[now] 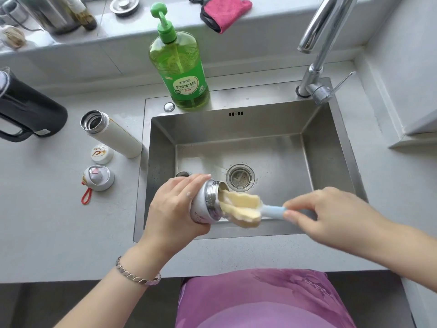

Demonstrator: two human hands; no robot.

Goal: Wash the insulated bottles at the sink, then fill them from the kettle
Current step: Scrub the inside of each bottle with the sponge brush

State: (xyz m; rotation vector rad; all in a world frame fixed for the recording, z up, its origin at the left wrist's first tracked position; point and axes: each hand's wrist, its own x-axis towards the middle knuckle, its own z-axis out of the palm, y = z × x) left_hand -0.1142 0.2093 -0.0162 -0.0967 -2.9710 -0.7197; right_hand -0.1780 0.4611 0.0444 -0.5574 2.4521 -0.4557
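Head view of a stainless sink (236,126) set in a grey counter (59,221). The left hand (175,207), with a bracelet (137,273) on its wrist, is wrapped round a short insulated bottle (208,204). The bottle is held over the front of the basin and tipped on its side, steel mouth facing right. The right hand (326,214) pinches the pale blue handle of a sponge bottle brush (246,208) between thumb and fingers. The brush's yellow foam head lies at the bottle's mouth, its tip apparently just inside, though motion blur leaves the depth unclear. A tall white insulated bottle (111,133) stands open on the counter just left of the sink. In front of it are a white cap (102,153) with an orange motif and a grey lid (98,178) with a red loop. A black kettle (28,110) sits at the far left. A green pump bottle of dish soap (179,67) stands on the sink's rear rim, and a chrome faucet (316,43) rises at the rear right corner. The drain strainer (240,178) shows in the basin floor beyond the held bottle. A pink cloth (224,10) lies on the ledge behind.
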